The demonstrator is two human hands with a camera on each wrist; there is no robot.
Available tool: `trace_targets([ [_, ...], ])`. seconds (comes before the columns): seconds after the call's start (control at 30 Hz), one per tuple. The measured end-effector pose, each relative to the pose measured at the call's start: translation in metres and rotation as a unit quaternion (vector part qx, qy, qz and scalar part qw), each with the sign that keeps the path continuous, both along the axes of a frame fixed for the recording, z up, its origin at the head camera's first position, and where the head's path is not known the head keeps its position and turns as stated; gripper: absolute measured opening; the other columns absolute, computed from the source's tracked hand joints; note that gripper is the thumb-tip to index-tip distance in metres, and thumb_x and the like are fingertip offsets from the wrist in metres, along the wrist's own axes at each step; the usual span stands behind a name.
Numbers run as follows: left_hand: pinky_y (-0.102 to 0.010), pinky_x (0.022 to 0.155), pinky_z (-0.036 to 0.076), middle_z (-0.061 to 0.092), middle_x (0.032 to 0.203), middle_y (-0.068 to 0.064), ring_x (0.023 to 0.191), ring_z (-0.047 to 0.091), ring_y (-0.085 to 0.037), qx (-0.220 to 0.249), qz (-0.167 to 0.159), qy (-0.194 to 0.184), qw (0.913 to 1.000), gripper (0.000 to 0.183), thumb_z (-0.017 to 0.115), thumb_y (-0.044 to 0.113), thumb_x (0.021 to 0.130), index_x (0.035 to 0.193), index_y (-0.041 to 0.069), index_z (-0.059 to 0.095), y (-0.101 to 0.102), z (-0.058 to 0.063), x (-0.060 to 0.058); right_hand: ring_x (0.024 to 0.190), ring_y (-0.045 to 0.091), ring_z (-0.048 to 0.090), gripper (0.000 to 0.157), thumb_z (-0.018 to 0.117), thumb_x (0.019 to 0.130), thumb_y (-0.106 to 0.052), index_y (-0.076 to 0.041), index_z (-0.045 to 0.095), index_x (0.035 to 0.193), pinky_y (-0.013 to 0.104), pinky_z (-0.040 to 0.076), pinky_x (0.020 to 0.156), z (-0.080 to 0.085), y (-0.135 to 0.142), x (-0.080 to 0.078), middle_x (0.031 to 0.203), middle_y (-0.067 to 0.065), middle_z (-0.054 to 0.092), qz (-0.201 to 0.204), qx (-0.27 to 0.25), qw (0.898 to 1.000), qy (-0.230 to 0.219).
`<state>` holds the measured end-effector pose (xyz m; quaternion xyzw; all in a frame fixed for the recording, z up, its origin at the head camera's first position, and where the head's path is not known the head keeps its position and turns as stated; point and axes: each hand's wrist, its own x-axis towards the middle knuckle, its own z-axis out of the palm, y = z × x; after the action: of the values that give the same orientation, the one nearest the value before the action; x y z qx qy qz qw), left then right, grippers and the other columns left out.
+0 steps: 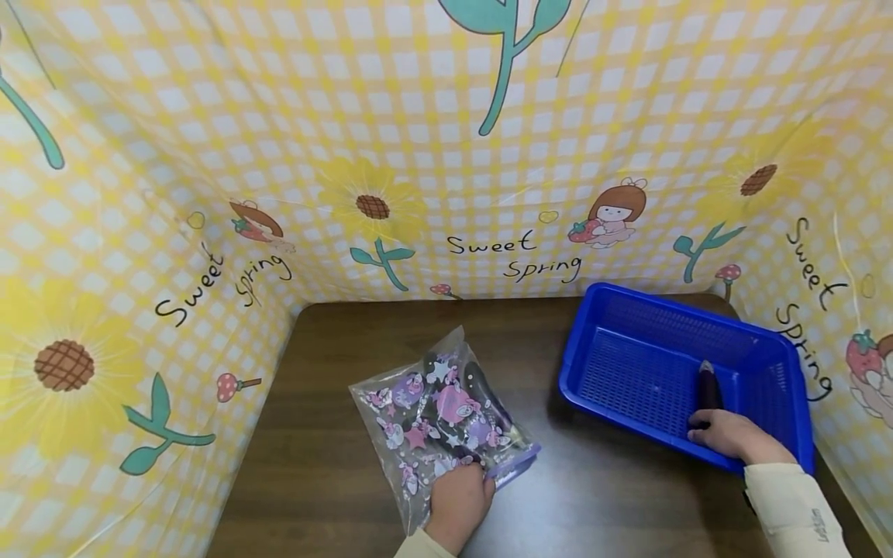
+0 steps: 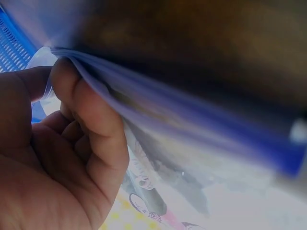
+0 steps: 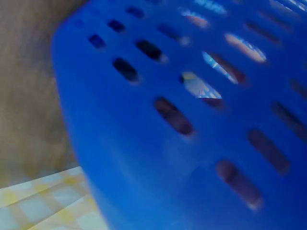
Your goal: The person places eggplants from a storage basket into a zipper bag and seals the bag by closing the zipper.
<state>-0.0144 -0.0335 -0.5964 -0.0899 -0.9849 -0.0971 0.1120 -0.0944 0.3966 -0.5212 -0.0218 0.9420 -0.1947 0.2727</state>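
Observation:
In the head view my left hand pinches the purple-edged mouth of a clear printed zip bag. Through its pattern of stars and cartoon figures show several long dark things. The left wrist view has my thumb and curled fingers at the bag's purple zip edge, its two sides slightly apart. My right hand reaches into the blue basket and grips the near end of a long dark purple eggplant-like thing with a pale tip. In the right wrist view, the slotted basket wall hides most of that hand.
Bag and basket are on a brown wooden table, the basket at the right near the back. Yellow checked cloth with flowers and lettering hangs round the back and both sides. The basket's raised rim lies beneath the right wrist.

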Motion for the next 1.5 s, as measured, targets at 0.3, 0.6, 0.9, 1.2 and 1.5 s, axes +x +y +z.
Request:
trace_targets([
  [0.3,-0.039,0.036,0.031,0.048,0.049,-0.002,0.041,0.049,-0.025,0.004,-0.002,0.004,1.0,0.033,0.073,0.033,0.07,0.057,0.014,0.049,0.0,-0.001,0.001,0.093,0.047,0.054,0.03,0.061,0.087,-0.018,0.001,0.062,0.11,0.059,0.04,0.075,0.01,0.003,0.007,0.104,0.029,0.059,-0.003,-0.002,0.995,0.099],
  [0.6,-0.039,0.036,0.032,0.048,0.05,-0.002,0.042,0.05,-0.026,0.003,-0.006,-0.006,1.0,0.031,0.073,0.033,0.071,0.06,0.013,0.053,-0.002,-0.003,0.001,0.082,0.04,0.052,0.059,0.068,0.08,-0.02,-0.005,0.044,0.131,0.048,0.042,0.062,0.033,-0.006,0.015,0.105,0.033,0.053,-0.058,-0.024,0.985,0.159],
  [0.9,-0.039,0.036,0.031,0.046,0.049,-0.001,0.041,0.048,-0.026,0.015,-0.015,0.012,0.9997,0.028,0.072,0.03,0.071,0.061,0.013,0.052,-0.003,-0.003,0.003,0.08,0.042,0.058,0.054,0.069,0.082,-0.011,-0.007,0.044,0.13,0.05,0.044,0.059,0.047,-0.022,0.022,0.111,0.033,0.055,-0.091,-0.059,0.945,0.308],
  [1.2,-0.039,0.04,0.035,0.05,0.053,-0.003,0.044,0.052,-0.027,0.026,-0.014,-0.01,0.9995,0.021,0.069,0.028,0.073,0.068,0.011,0.058,-0.005,-0.002,0.008,0.089,0.039,0.05,0.051,0.065,0.087,-0.034,-0.003,0.044,0.123,0.053,0.04,0.066,0.052,-0.028,0.027,0.106,0.024,0.05,-0.127,-0.083,0.933,0.327],
  [1.5,-0.039,0.037,0.032,0.052,0.054,-0.002,0.043,0.05,-0.027,0.039,-0.024,0.011,0.9989,0.02,0.071,0.026,0.071,0.076,0.011,0.059,-0.011,-0.003,0.013,0.092,0.039,0.05,0.05,0.065,0.085,-0.019,-0.001,0.041,0.125,0.055,0.037,0.07,0.061,-0.05,0.033,0.112,0.024,0.051,-0.161,-0.122,0.902,0.38],
])
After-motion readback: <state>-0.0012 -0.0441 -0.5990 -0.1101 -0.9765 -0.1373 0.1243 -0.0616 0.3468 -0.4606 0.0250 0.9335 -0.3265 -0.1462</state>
